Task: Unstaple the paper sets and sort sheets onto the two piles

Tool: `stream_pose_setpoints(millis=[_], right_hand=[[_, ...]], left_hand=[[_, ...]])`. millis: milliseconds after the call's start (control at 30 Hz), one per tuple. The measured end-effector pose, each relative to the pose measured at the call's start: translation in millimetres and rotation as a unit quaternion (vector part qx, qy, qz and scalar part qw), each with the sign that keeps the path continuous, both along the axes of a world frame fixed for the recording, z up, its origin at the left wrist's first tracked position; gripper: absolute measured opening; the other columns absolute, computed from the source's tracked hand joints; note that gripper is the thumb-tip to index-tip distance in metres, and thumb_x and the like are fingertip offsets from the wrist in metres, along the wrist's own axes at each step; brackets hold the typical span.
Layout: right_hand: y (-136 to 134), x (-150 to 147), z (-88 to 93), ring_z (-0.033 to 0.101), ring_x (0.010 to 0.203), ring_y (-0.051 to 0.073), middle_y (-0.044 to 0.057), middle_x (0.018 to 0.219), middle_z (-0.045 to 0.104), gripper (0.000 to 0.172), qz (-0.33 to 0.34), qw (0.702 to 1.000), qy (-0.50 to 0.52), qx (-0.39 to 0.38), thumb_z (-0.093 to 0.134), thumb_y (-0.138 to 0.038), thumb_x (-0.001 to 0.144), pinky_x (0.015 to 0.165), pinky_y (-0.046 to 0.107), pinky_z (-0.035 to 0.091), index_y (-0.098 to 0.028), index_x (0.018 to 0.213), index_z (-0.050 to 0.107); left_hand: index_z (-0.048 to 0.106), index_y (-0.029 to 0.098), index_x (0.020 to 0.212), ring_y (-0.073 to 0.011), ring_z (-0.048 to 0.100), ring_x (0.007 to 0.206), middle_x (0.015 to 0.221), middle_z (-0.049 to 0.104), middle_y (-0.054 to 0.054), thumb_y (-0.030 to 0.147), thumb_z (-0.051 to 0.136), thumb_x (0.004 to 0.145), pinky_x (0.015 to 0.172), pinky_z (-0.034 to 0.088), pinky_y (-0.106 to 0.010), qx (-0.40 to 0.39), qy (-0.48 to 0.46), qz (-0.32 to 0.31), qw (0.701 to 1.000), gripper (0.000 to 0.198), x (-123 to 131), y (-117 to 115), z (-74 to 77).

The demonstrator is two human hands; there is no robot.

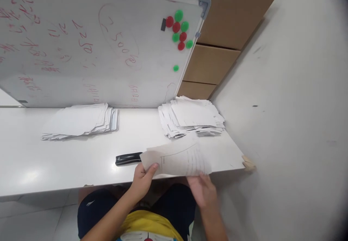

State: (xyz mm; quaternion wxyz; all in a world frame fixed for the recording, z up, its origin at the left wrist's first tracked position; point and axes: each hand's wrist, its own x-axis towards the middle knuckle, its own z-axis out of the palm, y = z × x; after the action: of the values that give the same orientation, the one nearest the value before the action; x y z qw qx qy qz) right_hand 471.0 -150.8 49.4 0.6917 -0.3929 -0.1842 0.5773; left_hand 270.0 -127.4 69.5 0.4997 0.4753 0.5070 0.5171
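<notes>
A printed sheet of paper (176, 159) is held up over the front edge of the table, slightly bent. My left hand (144, 179) pinches its left end, thumb on top. At the lower right edge, my right hand (202, 190) grips the same paper, with the fingers partly hidden and a little blurred. Just left of the paper lies a black handle (128, 158), perhaps of a stapler or knife; its other end is covered by the paper. Whether more than one sheet is in my hands I cannot tell.
Behind the paper, an uneven paper stack (195, 114) lies by the wall, and another paper stack (81, 119) sits further left. A whiteboard (114, 77) with red writing and round magnets stands at the back. Cardboard boxes (225, 19) rise beside it. The white table (35, 161) ends near my lap.
</notes>
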Motion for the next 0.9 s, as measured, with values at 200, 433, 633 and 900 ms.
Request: stream_pose_setpoints(millis=[200,433,633,900], right_hand=[[36.1,50.4,-2.7,0.060,0.103,0.026,0.006,0.109,0.069,0.049,0.045,0.967,-0.252,0.005,0.083,-0.035,0.063,0.098,0.045,0.042,-0.027,0.108,0.068],[38.0,70.7,20.8,0.059,0.095,0.025,0.005,0.093,0.067,0.012,0.056,0.932,-0.343,0.106,0.074,-0.035,0.075,0.087,0.038,0.044,-0.025,0.077,0.067],[45.0,65.3,14.4,0.060,0.087,0.024,0.005,0.088,0.068,0.034,0.108,0.939,-0.325,0.034,0.078,-0.041,0.069,0.082,0.038,0.046,-0.023,0.094,0.063],[36.0,63.1,18.4,0.060,0.085,0.024,0.003,0.081,0.064,0.029,0.094,0.937,-0.332,0.047,0.081,-0.039,0.064,0.078,0.034,0.047,-0.022,0.074,0.060]], left_hand=[[0.070,0.021,0.106,-0.0221,0.066,0.090,0.099,0.073,-0.006,0.037,0.044,0.092,0.085,0.051,-0.038,0.108,0.129,-0.111,0.979,0.034,-13.4,6.8,-18.8],[0.069,0.024,0.107,-0.0218,0.064,0.103,0.108,0.071,-0.005,0.025,0.046,0.089,0.092,0.050,-0.039,0.116,0.140,-0.096,0.979,0.030,-16.4,2.1,-7.9],[0.068,0.019,0.098,-0.0231,0.065,0.092,0.097,0.071,-0.007,0.025,0.050,0.084,0.083,0.052,-0.039,0.108,0.121,-0.093,0.982,0.024,-17.9,13.8,-6.9],[0.065,0.019,0.091,-0.0204,0.061,0.087,0.091,0.064,-0.008,0.028,0.047,0.089,0.078,0.049,-0.035,0.216,0.078,-0.115,0.966,0.020,-11.8,11.2,-15.6]])
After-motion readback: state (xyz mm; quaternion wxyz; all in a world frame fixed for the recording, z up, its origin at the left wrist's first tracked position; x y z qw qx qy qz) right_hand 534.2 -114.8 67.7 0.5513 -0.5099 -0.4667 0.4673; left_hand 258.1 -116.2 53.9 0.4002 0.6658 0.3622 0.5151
